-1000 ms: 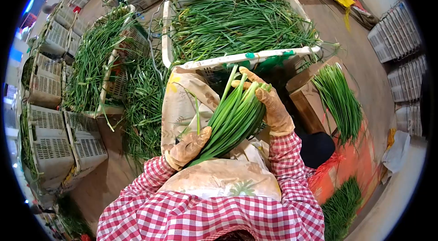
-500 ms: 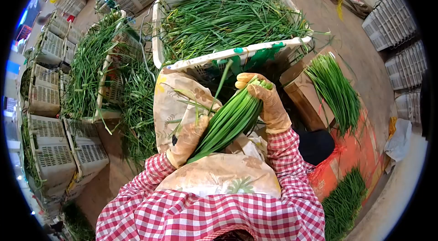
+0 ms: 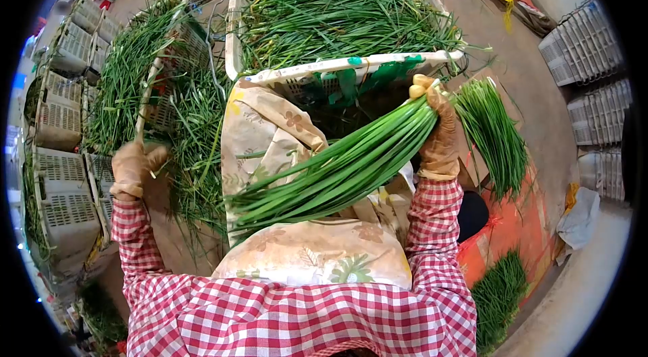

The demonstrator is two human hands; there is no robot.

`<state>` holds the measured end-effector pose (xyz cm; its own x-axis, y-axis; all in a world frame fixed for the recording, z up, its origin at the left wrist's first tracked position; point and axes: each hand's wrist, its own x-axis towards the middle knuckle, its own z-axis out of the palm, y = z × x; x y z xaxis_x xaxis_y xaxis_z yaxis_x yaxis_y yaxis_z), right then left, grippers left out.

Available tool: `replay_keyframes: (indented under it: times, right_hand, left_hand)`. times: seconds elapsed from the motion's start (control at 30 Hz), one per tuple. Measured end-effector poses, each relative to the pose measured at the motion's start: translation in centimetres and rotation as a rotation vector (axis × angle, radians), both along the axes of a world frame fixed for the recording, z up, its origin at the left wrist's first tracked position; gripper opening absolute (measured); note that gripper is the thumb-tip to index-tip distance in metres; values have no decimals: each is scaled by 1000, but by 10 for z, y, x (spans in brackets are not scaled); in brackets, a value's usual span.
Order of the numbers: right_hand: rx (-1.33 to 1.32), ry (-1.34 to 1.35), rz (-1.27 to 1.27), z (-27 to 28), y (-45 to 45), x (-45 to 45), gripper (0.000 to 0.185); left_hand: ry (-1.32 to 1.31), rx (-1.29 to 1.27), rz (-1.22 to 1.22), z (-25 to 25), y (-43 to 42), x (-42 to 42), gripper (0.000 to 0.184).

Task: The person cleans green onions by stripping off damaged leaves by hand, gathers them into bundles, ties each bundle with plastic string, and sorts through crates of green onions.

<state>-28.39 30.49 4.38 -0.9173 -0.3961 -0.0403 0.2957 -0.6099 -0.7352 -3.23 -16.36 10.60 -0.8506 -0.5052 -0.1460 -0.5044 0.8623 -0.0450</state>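
My right hand [image 3: 439, 129], in a tan glove, grips a bunch of long green stalks [image 3: 344, 164] by its pale ends. The bunch slants down to the left across the patterned apron [image 3: 304, 256] on my lap. Out to the left, my left hand [image 3: 137, 166], also gloved, is away from the bunch, beside the left crate of greens; its fingers are partly blurred, and what they hold, if anything, is unclear. Another neat bunch [image 3: 491, 137] lies on a cardboard box just right of my right hand.
A large white crate [image 3: 351, 66] full of loose greens stands in front. Left are a filled crate [image 3: 152, 83], loose greens on the floor [image 3: 199, 134] and stacked crates [image 3: 67, 215]. Right are more stacked crates [image 3: 582, 43], an orange sheet [image 3: 506, 228] and another green bunch [image 3: 501, 299].
My left hand has let go of the bunch and moved far left. My right hand has moved right with the bunch, which now stretches out across my lap.
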Motion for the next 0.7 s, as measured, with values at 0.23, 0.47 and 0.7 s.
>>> replay_keyframes:
  times: [0.23, 0.47, 0.7]
  right_hand:
    - [58, 29, 249, 33, -68, 19, 30]
    - [498, 360, -8, 15, -84, 37, 43]
    - [839, 889, 224, 16, -68, 24, 51]
  left_hand:
    - [660, 1442, -359, 26, 175, -170, 73]
    - [143, 2578, -68, -67, 254, -177, 95]
    - [-210, 2448, -69, -57, 244, -168, 61]
